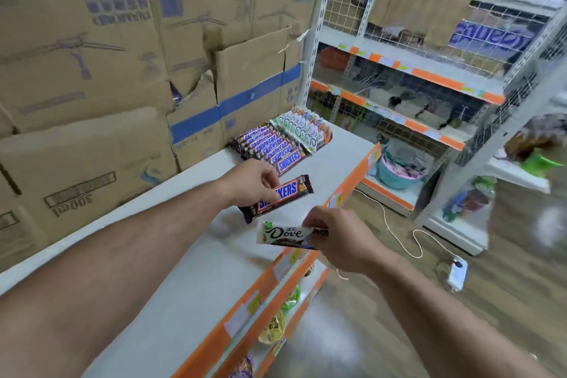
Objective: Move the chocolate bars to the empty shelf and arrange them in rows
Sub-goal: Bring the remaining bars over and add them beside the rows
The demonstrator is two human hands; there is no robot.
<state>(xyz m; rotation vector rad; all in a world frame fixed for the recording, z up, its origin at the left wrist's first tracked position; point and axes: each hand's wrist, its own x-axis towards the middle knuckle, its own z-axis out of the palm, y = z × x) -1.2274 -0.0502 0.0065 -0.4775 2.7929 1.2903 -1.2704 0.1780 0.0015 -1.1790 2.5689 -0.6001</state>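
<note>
My left hand (pixel 250 182) grips a brown Snickers bar (pixel 290 192) just above the white shelf top (pixel 196 270). My right hand (pixel 336 239) pinches a white Dove bar (pixel 282 234) over the shelf's orange front edge. At the far end of the shelf lies a row of Snickers bars (pixel 270 146), and beside it on the right a row of white Dove bars (pixel 302 129). The two rows touch each other.
Stacked cardboard boxes (pixel 92 70) stand right behind the shelf. Lower shelves (pixel 276 325) below hold wrapped sweets. White wire racks (pixel 414 70) with goods stand to the right. A cable and a power strip (pixel 457 271) lie on the wooden floor.
</note>
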